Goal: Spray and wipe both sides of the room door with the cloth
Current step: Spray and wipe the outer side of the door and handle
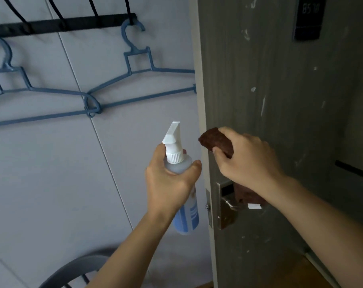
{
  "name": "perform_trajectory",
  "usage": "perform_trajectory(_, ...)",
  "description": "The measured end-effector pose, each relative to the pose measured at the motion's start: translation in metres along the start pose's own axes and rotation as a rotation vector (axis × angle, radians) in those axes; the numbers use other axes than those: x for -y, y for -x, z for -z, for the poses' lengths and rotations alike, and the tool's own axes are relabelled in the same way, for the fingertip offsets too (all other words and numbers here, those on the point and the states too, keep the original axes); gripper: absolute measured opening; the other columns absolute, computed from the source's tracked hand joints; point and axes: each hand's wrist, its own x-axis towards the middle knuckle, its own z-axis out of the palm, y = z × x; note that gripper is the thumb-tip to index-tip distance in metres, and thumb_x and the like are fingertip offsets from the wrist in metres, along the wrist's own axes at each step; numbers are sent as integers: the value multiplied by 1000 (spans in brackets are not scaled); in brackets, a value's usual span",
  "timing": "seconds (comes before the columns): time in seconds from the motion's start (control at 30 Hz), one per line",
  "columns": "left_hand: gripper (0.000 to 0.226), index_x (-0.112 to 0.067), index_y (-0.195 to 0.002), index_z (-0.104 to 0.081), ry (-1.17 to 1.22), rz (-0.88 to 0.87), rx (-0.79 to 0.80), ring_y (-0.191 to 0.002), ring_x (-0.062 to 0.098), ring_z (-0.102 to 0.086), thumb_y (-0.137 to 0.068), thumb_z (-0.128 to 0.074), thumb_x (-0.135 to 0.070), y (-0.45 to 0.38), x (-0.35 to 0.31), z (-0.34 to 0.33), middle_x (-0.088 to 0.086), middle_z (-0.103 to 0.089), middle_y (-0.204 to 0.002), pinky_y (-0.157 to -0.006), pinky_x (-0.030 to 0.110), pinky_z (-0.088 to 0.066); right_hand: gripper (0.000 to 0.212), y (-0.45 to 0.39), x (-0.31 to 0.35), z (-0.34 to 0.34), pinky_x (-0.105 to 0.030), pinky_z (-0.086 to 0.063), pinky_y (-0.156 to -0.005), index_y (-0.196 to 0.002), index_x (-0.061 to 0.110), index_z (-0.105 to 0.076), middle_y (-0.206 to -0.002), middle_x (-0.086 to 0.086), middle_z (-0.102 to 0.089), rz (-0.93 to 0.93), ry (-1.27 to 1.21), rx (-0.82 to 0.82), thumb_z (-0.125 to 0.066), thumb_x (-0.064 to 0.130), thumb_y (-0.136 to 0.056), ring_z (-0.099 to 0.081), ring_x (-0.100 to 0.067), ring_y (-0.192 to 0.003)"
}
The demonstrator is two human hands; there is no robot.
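Grey-green and streaky, the door (280,100) fills the right side of my view, its face flecked with pale scuffs and smears. I'm looking at its edge and one broad side. Up top on it sits one dark plate (307,17) with digits I can't quite read. Lower down there's one metal handle (228,204) on its silver backplate, and a latch plate on the door's edge.

My right hand (247,159) is curled around the brown cloth (215,142), fingers and thumb gripping it, one folded end poking out toward the door edge. More brown cloth hangs below my wrist, draped in front of the handle, with a white tag showing. Whether the cloth is actually touching the door's face, I can't tell.

My left hand (172,183) grips the one spray bottle (180,179) around its neck, just beside the door edge. White nozzle up, blue label below my palm, clear liquid inside.

Left of the door is a pale panelled wall (51,163). One black hook rail (62,23) runs across it, and I count two blue hangers (114,88) on it, overlapping each other. Down at the bottom, one dark curved chair back (76,269) peeks in, and a strip of wooden floor shows by the door.
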Motion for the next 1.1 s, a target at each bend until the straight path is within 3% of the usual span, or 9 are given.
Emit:
perform_trajectory(0.27,35,-28,-100,-60,57,-67,-20,-72,15,-68,-81,-85,-13,-52,-10,-71,-4,-66,-82,-61,17,-55,53,-72,-64,16,-29,-49,-71,-141,31,-55,-101,3,-74,68,-18,-146,-54,55,-93,-71,-25,-90)
perform_trajectory(0.4,32,-19,-100,-64,53,-88,-66,-69,18,-67,-79,-87,-11,-87,-11,-111,0,-68,-80,-60,20,-55,56,-115,-98,31,-38,-58,-82,-140,32,-56,-109,2,-75,112,-56,-205,-53,58,-91,-70,-27,-100)
perform_trajectory(0.5,34,-20,-103,-65,33,-114,-95,-71,19,-67,-77,-87,-16,-107,-18,-136,0,-67,-81,-60,24,-57,54,-142,-118,49,-36,-57,-85,-141,31,-57,-113,6,-74,130,-95,-213,-58,56,-93,-69,-24,-103)
perform_trajectory(0.67,30,-18,-96,-66,-34,-163,-110,-64,19,-67,-76,-86,-6,-141,-43,-166,2,-68,-75,-55,23,-55,46,-189,-148,80,-38,-58,-73,-133,32,-60,-91,7,-72,176,-165,-335,-55,57,-94,-68,-21,-84)
perform_trajectory(0.73,30,-15,-94,-67,-39,-164,-121,-63,20,-68,-73,-88,-12,-156,-57,-176,5,-69,-74,-55,24,-56,44,-209,-160,93,-35,-57,-67,-130,31,-61,-85,8,-69,191,-186,-375,-52,56,-95,-66,-17,-76)
perform_trajectory(0.83,34,-17,-98,-68,-48,-165,-150,-67,25,-71,-68,-84,-18,-178,-80,-191,7,-71,-77,-57,32,-61,45,-234,-177,115,-35,-57,-68,-131,31,-61,-86,9,-70,207,-213,-400,-52,53,-93,-67,-17,-78)
perform_trajectory(1.1,29,-12,-99,-71,-36,-185,-223,-71,30,-74,-77,-84,1,-221,-145,-232,12,-75,-81,-61,33,-61,60,-298,-233,171,-40,-59,-76,-138,35,-55,-96,5,-69,248,-272,-482,-41,62,-87,-67,-22,-88)
